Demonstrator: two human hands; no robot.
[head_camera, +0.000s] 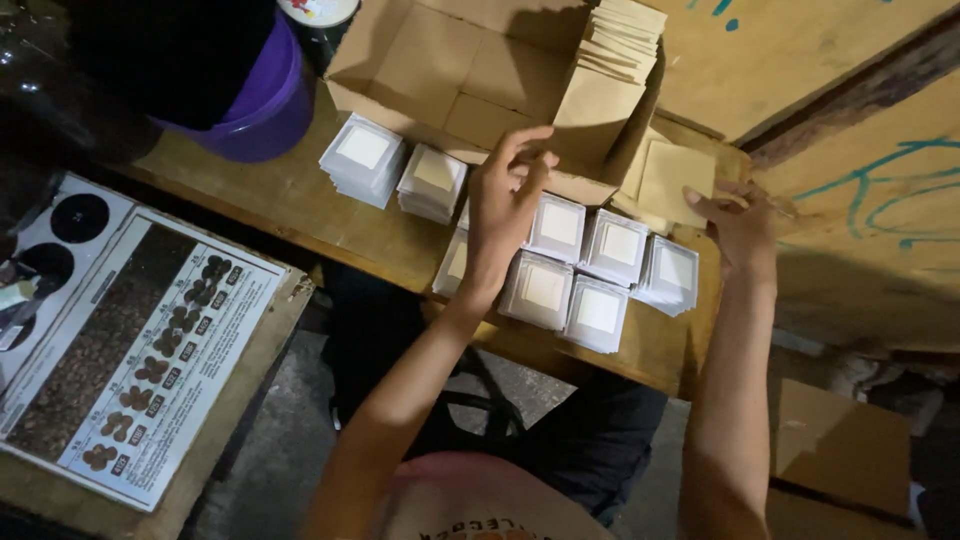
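At the far left a printed chart (130, 340) lies flat on a lower surface, apart from the work. Behind it, at the back left corner of the wooden table (300, 200), stands a purple bucket (265, 105), out of the hands' way.

Along the table's middle run small stacks of white-faced packets (365, 160), set side by side in rows so each pile stays squared. Two stacks sit alone toward the left; the rest cluster near the front edge, just beside one another.

The left hand (505, 205) hovers over that cluster, fingers loosely curled and part open, fingertips near the front wall of the open cardboard box (450, 70). Whether it pinches anything I cannot tell. The box lies at the table's back edge with its flaps spread, and a leaning row of tan envelopes (615, 50) stands in its right end, within easy reach.

At the table's right edge the right hand (740, 225) holds one tan envelope (672, 180) by its side, thumb and fingers closed on it, flat face up above the rightmost stack.
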